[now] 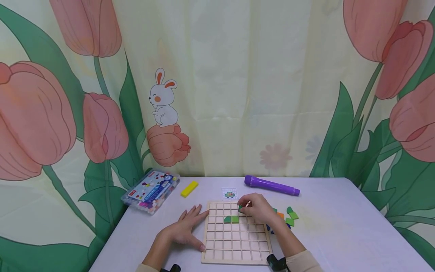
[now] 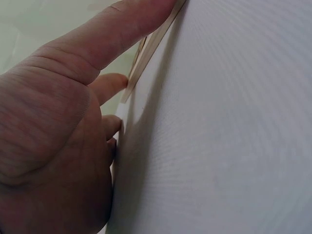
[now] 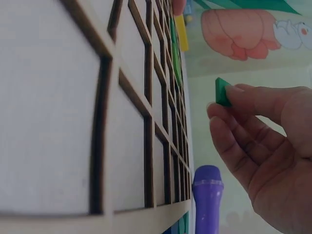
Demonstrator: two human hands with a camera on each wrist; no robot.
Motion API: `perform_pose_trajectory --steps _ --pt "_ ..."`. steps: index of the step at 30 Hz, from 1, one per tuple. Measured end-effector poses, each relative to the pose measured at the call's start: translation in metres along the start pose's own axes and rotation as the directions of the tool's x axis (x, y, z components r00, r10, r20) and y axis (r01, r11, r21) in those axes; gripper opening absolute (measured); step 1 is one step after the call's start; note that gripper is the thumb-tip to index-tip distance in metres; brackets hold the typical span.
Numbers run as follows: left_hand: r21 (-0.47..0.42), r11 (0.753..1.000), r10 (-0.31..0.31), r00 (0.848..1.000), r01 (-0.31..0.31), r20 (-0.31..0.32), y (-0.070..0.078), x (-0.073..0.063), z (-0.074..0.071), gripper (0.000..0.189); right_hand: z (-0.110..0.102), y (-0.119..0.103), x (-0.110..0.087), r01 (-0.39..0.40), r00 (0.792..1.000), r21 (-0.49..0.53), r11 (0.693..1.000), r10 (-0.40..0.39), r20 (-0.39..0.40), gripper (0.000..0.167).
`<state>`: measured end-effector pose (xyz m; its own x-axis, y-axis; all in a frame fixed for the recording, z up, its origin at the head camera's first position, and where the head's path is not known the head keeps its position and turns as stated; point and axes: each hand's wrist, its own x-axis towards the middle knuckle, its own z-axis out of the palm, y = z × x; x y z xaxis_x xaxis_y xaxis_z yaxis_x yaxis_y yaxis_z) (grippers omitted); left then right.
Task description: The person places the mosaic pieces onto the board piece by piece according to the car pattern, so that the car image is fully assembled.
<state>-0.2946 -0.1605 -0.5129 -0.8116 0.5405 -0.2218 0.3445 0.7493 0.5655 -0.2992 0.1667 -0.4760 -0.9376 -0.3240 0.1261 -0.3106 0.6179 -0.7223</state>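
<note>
A wooden grid board lies on the white table. In one of its upper rows sit a dark green rounded tile and a light green square tile, side by side. My right hand pinches a dark green tile between thumb and fingers, above the board's upper part; in the right wrist view the tile is held clear of the grid. My left hand lies spread at the board's left edge, its thumb and a fingertip touching the frame.
Several loose tiles lie right of the board, partly behind my right forearm. A small pattern card is beyond the board. A purple microphone-shaped object, a yellow block and a clear plastic case stand farther back.
</note>
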Motion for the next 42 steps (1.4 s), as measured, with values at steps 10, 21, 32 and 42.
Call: perform_pose_trajectory --steps 10,21,32,42 --pt "0.006 1.000 -0.003 1.000 0.003 -0.002 -0.0014 0.0015 0.0007 0.118 0.0005 0.0013 -0.0008 0.019 0.997 -0.064 0.998 -0.015 0.073 0.013" --pt "0.006 1.000 0.003 1.000 -0.003 -0.004 -0.0010 0.0006 0.0000 0.118 0.0020 -0.0005 -0.0048 -0.020 0.994 -0.059 0.998 0.026 0.108 0.014" --pt "0.012 1.000 0.021 1.000 -0.021 -0.011 -0.0037 0.0004 0.0008 0.119 0.0042 0.0058 -0.0025 -0.047 0.988 -0.054 0.997 0.055 0.145 0.017" --pt "0.006 1.000 0.017 1.000 -0.017 -0.010 -0.0021 0.0000 0.0005 0.119 0.0058 0.0081 -0.0031 -0.008 0.987 -0.068 0.998 0.018 0.158 0.017"
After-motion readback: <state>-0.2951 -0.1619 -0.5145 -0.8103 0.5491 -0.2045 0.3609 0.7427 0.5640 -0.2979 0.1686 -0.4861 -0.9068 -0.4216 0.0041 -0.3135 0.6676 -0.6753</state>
